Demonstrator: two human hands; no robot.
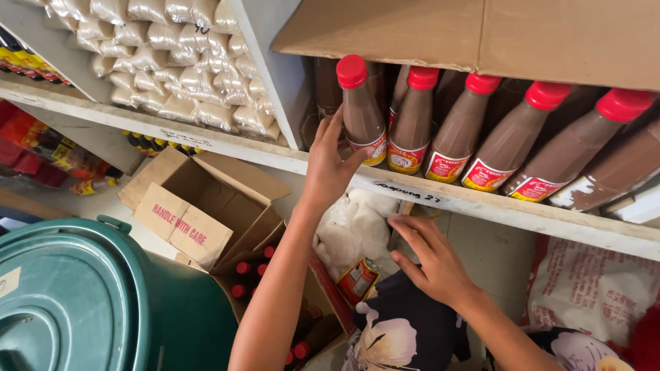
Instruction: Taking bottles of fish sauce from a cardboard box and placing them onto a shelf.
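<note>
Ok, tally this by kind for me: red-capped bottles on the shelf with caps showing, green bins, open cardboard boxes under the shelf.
Red-capped brown bottles on the shelf: 5, leftmost gripped by the left hand
Green lidded bin: 1
Open cardboard boxes: 2
Total: 8

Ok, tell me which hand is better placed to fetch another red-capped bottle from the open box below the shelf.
Probably the right hand: it hangs free and low beside the open box of bottles, while the left hand is up at the shelf, wrapped around a brown bottle.
</note>
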